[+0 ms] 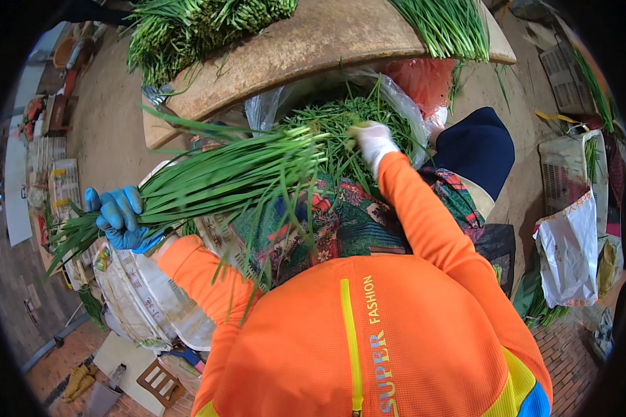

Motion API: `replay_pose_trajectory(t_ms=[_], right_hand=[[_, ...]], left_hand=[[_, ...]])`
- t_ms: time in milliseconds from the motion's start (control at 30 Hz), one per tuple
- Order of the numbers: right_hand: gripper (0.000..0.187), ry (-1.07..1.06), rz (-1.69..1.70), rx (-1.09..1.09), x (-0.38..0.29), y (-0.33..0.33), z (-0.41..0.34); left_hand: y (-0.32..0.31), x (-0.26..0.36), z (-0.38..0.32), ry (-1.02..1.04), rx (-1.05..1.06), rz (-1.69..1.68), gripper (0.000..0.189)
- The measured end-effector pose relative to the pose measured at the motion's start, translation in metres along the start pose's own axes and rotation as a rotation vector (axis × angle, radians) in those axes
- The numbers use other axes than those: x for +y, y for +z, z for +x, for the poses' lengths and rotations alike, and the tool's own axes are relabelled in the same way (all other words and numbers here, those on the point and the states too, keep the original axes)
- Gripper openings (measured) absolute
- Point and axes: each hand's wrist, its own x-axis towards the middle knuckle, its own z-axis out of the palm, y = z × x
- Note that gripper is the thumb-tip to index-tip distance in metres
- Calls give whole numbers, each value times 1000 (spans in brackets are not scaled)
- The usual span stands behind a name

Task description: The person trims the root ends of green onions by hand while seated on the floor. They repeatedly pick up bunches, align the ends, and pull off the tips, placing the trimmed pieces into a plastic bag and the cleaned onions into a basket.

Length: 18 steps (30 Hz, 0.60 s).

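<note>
My left hand, in a blue glove, grips the leafy end of a bunch of garlic chives, whose pale stem ends point right. My right hand, in a white glove, is over loose green trimmings in a clear plastic bag, just right of those stem ends. It is blurred, and whether its fingers hold anything cannot be told. Beyond the bag a curved wooden board bears a large pile of chives at the left and a smaller bunch at the right.
Red plastic material hangs below the board. A white crate and a white plastic sack stand at the right. White woven sacks lie at the lower left, near a small wooden stool. A patterned cloth covers my lap.
</note>
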Motion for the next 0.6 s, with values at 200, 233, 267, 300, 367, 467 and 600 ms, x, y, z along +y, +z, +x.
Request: replay_pose_trajectory(t_ms=[200, 233, 267, 300, 367, 467, 600], right_hand=[[43, -323, -348, 80, -3, -30, -40], [44, -413, -181, -118, -8, -28, -58], [45, -367, -44, -229, -15, -19, -76], [47, -468, 128, -383, -24, -11, -90], [51, -714, -100, -295, -45, -2, -110], [66, -992, -432, -259, -76, 26, -111], [35, -856, -333, -569, -86, 44, -105]], left_hand=[[-34, 23, -54, 149, 289, -139, 41], [-37, 26, -58, 163, 311, -142, 42], [-40, 26, -59, 171, 297, -126, 42], [-42, 27, -61, 162, 300, -134, 40], [-43, 27, -62, 152, 303, -185, 37], [-42, 23, -63, 166, 316, -176, 36], [-43, 23, -68, 164, 399, -116, 36]])
